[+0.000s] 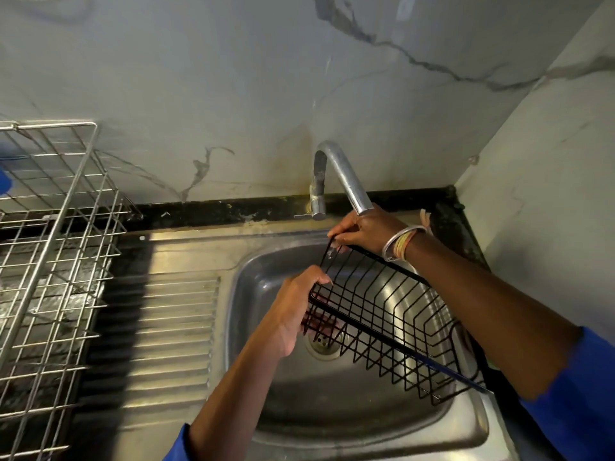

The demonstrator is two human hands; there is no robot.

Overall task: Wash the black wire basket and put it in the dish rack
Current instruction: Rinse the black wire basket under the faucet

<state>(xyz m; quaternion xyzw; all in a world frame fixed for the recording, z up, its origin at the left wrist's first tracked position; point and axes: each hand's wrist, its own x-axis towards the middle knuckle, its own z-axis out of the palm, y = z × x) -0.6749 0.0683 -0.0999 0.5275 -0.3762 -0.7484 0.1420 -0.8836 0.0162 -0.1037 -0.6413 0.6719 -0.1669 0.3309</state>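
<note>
We see the black wire basket (392, 341) held tilted over the bowl of the steel sink (253, 284), its left end raised and its right end low near the sink's right rim. It is a long, rectangular basket. A thicker black bar forms its rim, and thin black wires run down from that bar in close, even lines and fold into sharp V shapes along the bottom edge. The coating looks glossy. Through the wires we can see the steel of the bowl and part of the drain (322, 346) below.

Both hands have hold of it at the left end. The left hand (293, 314) has its fingers curled over the near corner of the rim. The right hand (366, 229) pinches the far corner between thumb and fingertips, directly under the mouth of the tap (346, 184), and it hides the spout's end. We cannot tell whether water is running. Bangles (404, 242) sit on the right wrist, and a blue sleeve (565, 397) covers that arm further up.

The dish rack (56, 247), of silver wire in a square grid, stands well apart to the left on the dark surface (216, 211), beyond the ribbed draining board (173, 327). Behind the tap rises a pale wall (233, 78) with grey veins, stained where the tap meets it.
</note>
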